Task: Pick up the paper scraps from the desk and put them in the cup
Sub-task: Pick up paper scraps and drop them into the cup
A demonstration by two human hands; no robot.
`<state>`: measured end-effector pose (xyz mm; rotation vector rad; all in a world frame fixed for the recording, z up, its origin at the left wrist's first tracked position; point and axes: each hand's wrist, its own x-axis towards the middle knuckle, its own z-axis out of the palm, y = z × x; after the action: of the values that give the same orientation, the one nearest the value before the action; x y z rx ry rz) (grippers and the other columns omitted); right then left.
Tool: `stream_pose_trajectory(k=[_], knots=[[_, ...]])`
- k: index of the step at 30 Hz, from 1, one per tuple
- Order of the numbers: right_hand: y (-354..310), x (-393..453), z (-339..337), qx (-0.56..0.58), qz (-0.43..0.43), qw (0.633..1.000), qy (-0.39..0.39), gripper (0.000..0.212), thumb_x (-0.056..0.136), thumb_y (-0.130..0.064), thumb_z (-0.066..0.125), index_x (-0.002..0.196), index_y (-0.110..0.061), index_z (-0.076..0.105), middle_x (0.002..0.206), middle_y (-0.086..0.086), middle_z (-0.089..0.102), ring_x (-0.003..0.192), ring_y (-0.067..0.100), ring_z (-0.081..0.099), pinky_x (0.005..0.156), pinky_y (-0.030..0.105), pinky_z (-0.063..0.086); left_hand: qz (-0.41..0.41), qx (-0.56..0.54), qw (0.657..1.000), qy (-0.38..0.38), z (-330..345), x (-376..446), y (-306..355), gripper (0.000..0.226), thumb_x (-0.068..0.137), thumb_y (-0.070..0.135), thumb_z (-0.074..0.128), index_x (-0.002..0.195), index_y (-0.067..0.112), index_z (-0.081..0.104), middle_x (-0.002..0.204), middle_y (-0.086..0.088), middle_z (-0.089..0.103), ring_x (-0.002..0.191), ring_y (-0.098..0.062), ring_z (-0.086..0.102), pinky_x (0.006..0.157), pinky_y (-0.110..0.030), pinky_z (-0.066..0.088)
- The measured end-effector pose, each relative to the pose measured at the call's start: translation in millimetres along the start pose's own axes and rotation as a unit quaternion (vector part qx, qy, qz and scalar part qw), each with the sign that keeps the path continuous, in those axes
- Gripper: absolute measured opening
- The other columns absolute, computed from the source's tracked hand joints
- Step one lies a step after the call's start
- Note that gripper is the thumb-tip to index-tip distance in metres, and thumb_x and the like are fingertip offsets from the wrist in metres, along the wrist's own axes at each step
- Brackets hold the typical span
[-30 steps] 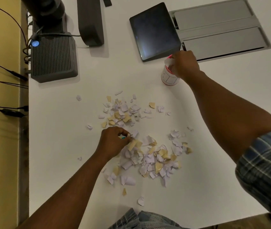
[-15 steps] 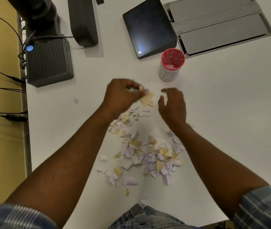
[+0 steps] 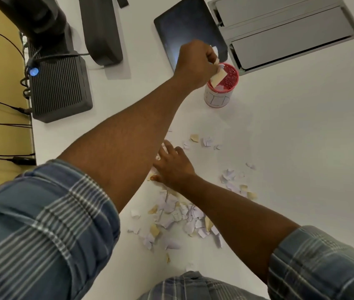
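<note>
A white cup [image 3: 219, 98] with a red inside stands on the white desk, with a few scraps lying in it. My left hand [image 3: 195, 62] hovers over its left rim, fingers pinched on tan and white paper scraps [image 3: 217, 77] that hang into the cup's mouth. Several torn white, lilac and tan scraps [image 3: 178, 215] lie in a loose pile nearer to me. My right hand [image 3: 172, 166] rests flat on the pile's far edge with fingers spread; my left forearm crosses over it and hides part of the pile.
A dark tablet [image 3: 184, 33] and a grey recessed desk panel [image 3: 284, 33] lie just behind the cup. A black ribbed box [image 3: 60, 87] with a blue light and cables, plus a dark stand [image 3: 101, 29], sit at the far left. More scraps [image 3: 236, 185] lie scattered to the right.
My left hand has carried its pinch of scraps from above the pile up to the cup's mouth. My right hand has dropped from mid-air down onto the pile.
</note>
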<state>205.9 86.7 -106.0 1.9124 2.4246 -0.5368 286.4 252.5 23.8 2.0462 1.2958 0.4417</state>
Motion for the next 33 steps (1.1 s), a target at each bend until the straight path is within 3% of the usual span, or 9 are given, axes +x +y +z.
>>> stream_pose_trajectory(k=[5, 7, 9, 12, 16, 21, 28, 31, 33], knots=[[4.4, -9.1, -3.3, 0.024, -0.039, 0.998, 0.032, 0.041, 0.088, -0.021, 0.065, 0.126, -0.014, 0.053, 0.133, 0.012, 0.053, 0.115, 0.029, 0.053, 0.083, 0.036, 0.053, 0.022, 0.034, 0.999, 0.018, 17.4, 16.2, 1.8, 0.018, 0.078, 0.026, 0.076, 0.089, 0.013, 0.072, 0.097, 0.000, 0.069, 0.083, -0.008, 0.057, 0.069, -0.014, 0.046], [8.0, -17.5, -6.2, 0.044, -0.029, 0.998, 0.033, 0.037, 0.084, -0.011, 0.067, 0.119, -0.010, 0.056, 0.118, 0.012, 0.059, 0.100, 0.027, 0.056, 0.063, 0.031, 0.051, 0.033, 0.046, 0.998, 0.019, 23.7, 19.4, 2.2, 0.019, 0.078, 0.027, 0.075, 0.091, 0.013, 0.072, 0.099, 0.000, 0.069, 0.084, -0.008, 0.056, 0.070, -0.013, 0.045], [12.2, -26.9, -8.5, 0.059, -0.019, 0.998, 0.026, 0.033, 0.082, -0.005, 0.067, 0.113, -0.007, 0.058, 0.107, 0.013, 0.059, 0.090, 0.025, 0.056, 0.053, 0.028, 0.042, 0.051, 0.066, 0.996, 0.019, 28.4, 21.8, 3.4, 0.020, 0.080, 0.028, 0.073, 0.092, 0.013, 0.071, 0.100, -0.001, 0.068, 0.084, -0.008, 0.055, 0.071, -0.014, 0.044], [18.9, -39.6, -11.7, 0.079, -0.002, 0.997, 0.015, 0.026, 0.082, -0.004, 0.067, 0.108, -0.004, 0.061, 0.103, 0.013, 0.059, 0.085, 0.023, 0.056, 0.055, 0.029, 0.046, 0.086, 0.114, 0.990, 0.003, 32.9, 24.4, 5.0, 0.025, 0.082, 0.030, 0.071, 0.097, 0.011, 0.071, 0.103, -0.004, 0.069, 0.092, -0.013, 0.060, 0.074, -0.017, 0.043], [34.2, -53.0, -16.7, 0.105, 0.054, 0.993, 0.023, 0.011, 0.086, -0.002, 0.061, 0.097, -0.005, 0.063, 0.087, 0.009, 0.056, 0.070, 0.017, 0.049, 0.054, 0.028, 0.045, 0.113, 0.204, 0.969, -0.084, 39.2, 25.1, 5.9, 0.038, 0.081, 0.031, 0.072, 0.110, 0.007, 0.066, 0.112, -0.011, 0.066, 0.106, -0.023, 0.060, 0.087, -0.029, 0.049], [61.4, -63.9, -33.2, 0.180, 0.134, 0.972, 0.075, 0.023, 0.090, -0.002, 0.055, 0.108, -0.011, 0.068, 0.102, 0.007, 0.065, 0.085, 0.023, 0.063, 0.074, 0.036, 0.055, 0.107, 0.230, 0.956, -0.144, 44.3, 25.2, 4.5, 0.045, 0.083, 0.029, 0.068, 0.122, 0.007, 0.060, 0.119, -0.012, 0.062, 0.111, -0.025, 0.058, 0.091, -0.034, 0.050], [101.8, -70.9, -88.7, 0.227, 0.206, 0.935, 0.176, 0.015, 0.085, -0.008, 0.066, 0.098, -0.009, 0.074, 0.097, 0.011, 0.073, 0.081, 0.028, 0.067, 0.075, 0.033, 0.053, 0.103, 0.130, 0.982, -0.092, 25.8, 14.5, 1.9, 0.032, 0.081, 0.031, 0.066, 0.109, 0.017, 0.069, 0.108, -0.003, 0.068, 0.100, -0.017, 0.059, 0.078, -0.024, 0.048], [114.2, -67.4, -115.7, 0.234, 0.223, 0.921, 0.218, 0.017, 0.084, -0.011, 0.069, 0.100, -0.008, 0.074, 0.099, 0.011, 0.073, 0.081, 0.025, 0.069, 0.078, 0.031, 0.054, 0.078, 0.019, 0.997, -0.001, 8.9, -2.4, -11.2, 0.026, 0.084, 0.025, 0.063, 0.107, 0.015, 0.070, 0.105, -0.001, 0.071, 0.090, -0.007, 0.061, 0.078, -0.010, 0.047], [124.2, -60.5, -131.6, 0.231, 0.233, 0.912, 0.248, 0.019, 0.085, -0.012, 0.068, 0.102, -0.007, 0.073, 0.102, 0.013, 0.073, 0.086, 0.026, 0.069, 0.083, 0.031, 0.054, 0.051, -0.016, 0.997, 0.061, 0.0, -21.2, -29.3, 0.023, 0.085, 0.023, 0.061, 0.103, 0.014, 0.071, 0.097, 0.000, 0.072, 0.082, -0.004, 0.061, 0.070, 0.002, 0.039]])
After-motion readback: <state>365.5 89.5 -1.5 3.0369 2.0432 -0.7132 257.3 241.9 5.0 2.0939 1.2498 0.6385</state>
